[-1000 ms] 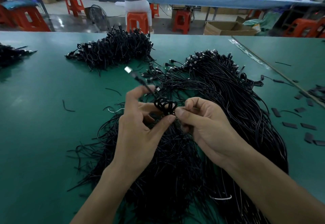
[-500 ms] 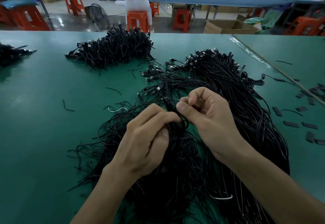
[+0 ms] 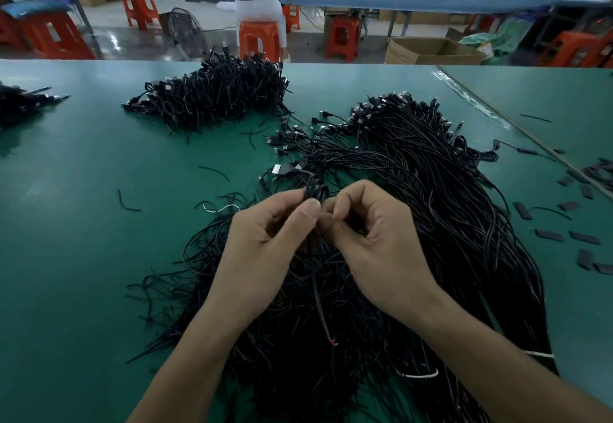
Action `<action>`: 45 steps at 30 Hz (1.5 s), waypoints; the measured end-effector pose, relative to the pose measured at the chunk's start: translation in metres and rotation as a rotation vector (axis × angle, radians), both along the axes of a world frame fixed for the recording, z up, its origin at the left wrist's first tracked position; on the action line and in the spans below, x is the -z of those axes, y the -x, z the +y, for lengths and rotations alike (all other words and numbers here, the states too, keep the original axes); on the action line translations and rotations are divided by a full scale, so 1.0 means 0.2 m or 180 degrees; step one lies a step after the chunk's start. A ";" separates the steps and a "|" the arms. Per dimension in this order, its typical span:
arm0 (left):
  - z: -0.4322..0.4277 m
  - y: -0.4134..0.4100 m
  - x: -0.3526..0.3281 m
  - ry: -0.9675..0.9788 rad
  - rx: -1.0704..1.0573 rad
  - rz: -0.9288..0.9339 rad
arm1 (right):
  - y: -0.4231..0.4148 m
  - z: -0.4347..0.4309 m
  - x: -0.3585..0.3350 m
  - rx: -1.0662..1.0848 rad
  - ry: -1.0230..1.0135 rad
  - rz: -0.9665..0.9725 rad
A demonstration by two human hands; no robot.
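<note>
1. The one container we see is a cardboard box [image 3: 431, 52] on the floor beyond the green table [image 3: 83, 223]. Its flaps are open, but from here we cannot tell what is inside.
2. The coiled cable [image 3: 315, 189] is thin and black, wound into a small tight loop. We hold it up between both hands, just above the near edge of the pile of loose cables [image 3: 438, 210].
3. A silver-tipped plug [image 3: 281, 169] sticks out to the left of the coil. A loose tail [image 3: 320, 306] hangs down between our wrists and ends in a bare red tip.
4. Our left hand [image 3: 265, 240] has its fingers curled, and its thumb presses the coil against the forefinger.
5. Our right hand [image 3: 374, 233] is curled too. Its thumb and forefinger pinch the cable right beside the left thumb, so the two hands touch there.
6. A heap of finished coils [image 3: 215, 97] lies well apart at the far side of the table, and short black strips [image 3: 583, 237] are scattered to the right.
7. A second ago the left fingers were spread around the coil and the plug pointed up and away. Now they have closed on it and the plug lies low, pointing left.
8. Half a second ago the left fist covered the coil. Now its loops show above the thumb.
</note>
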State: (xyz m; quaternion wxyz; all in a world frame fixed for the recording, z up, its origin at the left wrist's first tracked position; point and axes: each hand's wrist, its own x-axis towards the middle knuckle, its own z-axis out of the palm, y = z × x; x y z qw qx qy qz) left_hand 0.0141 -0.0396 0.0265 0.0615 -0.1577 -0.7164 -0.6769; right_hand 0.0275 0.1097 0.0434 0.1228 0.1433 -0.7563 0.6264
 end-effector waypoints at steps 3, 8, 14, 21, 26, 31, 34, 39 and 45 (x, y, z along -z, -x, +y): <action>-0.02 0.01 0.00 0.0043 -0.0063 0.0143 | 0.01 0.01 0.01 0.0143 -0.0098 -0.0111; -0.04 0.01 0.00 0.0251 0.0084 0.0498 | 0.01 0.02 0.00 0.0079 0.0792 -0.1064; -0.06 -0.03 -0.05 0.0574 -0.0099 0.1009 | 0.02 0.06 -0.03 -0.0758 0.1941 -0.2354; -0.30 0.22 0.00 -0.0318 -0.1629 0.0111 | 0.22 0.36 0.10 0.1094 -0.1834 -0.0760; -0.56 0.53 0.19 0.0465 -0.2333 -0.0565 | 0.28 0.41 0.30 0.0902 -0.3817 -0.1378; -0.58 0.67 0.35 0.1351 -0.2389 -0.0835 | 0.27 0.36 0.36 0.1024 -0.3868 -0.1094; -0.55 0.68 0.36 0.1477 -0.2321 -0.0783 | 0.28 0.34 0.37 0.0943 -0.3886 -0.1135; -0.40 0.64 0.24 0.1937 -0.2203 0.0123 | 0.30 0.37 0.26 0.0832 -0.2515 -0.1280; -0.12 0.51 -0.05 0.1460 -0.0056 0.0487 | 0.26 0.24 -0.10 0.0193 -0.1021 -0.0450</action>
